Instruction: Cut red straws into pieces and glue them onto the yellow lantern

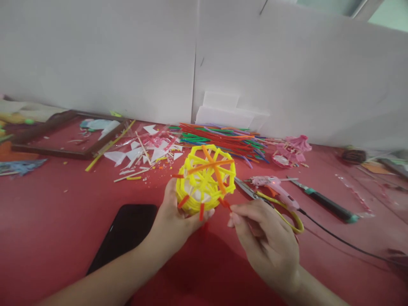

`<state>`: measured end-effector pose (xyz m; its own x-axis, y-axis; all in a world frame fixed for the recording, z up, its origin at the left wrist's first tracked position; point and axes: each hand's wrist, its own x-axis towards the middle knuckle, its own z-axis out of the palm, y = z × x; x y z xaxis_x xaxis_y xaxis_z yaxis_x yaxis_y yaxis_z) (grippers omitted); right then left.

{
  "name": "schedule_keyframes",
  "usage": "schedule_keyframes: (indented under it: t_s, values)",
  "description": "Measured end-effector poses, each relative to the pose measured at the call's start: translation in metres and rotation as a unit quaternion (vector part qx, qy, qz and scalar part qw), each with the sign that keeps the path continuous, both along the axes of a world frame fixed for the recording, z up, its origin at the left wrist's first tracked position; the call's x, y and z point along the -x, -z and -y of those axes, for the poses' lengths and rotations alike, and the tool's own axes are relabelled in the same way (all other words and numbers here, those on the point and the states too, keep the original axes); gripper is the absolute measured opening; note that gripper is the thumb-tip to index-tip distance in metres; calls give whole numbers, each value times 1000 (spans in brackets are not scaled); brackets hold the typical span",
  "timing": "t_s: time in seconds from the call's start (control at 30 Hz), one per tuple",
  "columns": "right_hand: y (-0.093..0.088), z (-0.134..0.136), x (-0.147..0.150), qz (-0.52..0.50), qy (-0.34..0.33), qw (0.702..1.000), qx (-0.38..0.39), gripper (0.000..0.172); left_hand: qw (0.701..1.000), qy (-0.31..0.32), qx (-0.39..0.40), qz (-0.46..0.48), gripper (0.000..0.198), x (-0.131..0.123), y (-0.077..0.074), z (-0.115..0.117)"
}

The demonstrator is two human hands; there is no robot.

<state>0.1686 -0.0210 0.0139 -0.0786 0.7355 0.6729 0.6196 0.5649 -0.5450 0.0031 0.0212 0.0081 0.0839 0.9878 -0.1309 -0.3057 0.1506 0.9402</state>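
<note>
My left hand [177, 216] is wrapped round the lower part of a yellow pipe-cleaner basket [204, 180], holding it above the table. Orange pipe cleaners cross over its spoked top, and short red-orange pieces stick out round its rim. Something white shows inside through the gaps. Just right of the basket, my right hand [266, 238] pinches the end of a short red pipe-cleaner piece [225, 204] that meets the basket's lower right edge. Whether that piece is fastened there I cannot tell. The other fingers of my right hand are curled in.
Yellow-handled scissors [295, 219], a pink glue gun [276, 187] with a cord and a craft knife [331, 206] lie at right. Behind are a pile of coloured pipe cleaners [219, 140] and paper scraps [134, 155]. A black phone [127, 233] and wooden frame [51, 151] are at left.
</note>
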Motion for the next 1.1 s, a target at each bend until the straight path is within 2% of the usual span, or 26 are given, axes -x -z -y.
schedule_keyframes:
  t_s: [0.13, 0.23, 0.57, 0.97, 1.03, 1.1]
  values:
    - [2, -1, 1, -19, 21, 999, 33, 17, 1000, 29, -2, -9, 67, 3, 1, -2]
    - [3, -2, 2, -30, 13, 998, 49, 17, 999, 32, -13, -11, 63, 4, 3, -3]
    - [-1, -4, 4, -15, 8, 999, 35, 17, 1000, 16, -18, 11, 62, 1, 0, -1]
    - [2, -6, 3, 2, -20, 1000, 17, 20, 998, 37, -43, -26, 57, 3, 7, -2]
    - [5, -6, 0, -5, -34, 999, 23, 25, 998, 39, -39, -28, 59, 4, 7, -1]
    - [9, -7, -3, -11, -45, 999, 14, 41, 998, 42, -29, -24, 62, 4, 7, -1]
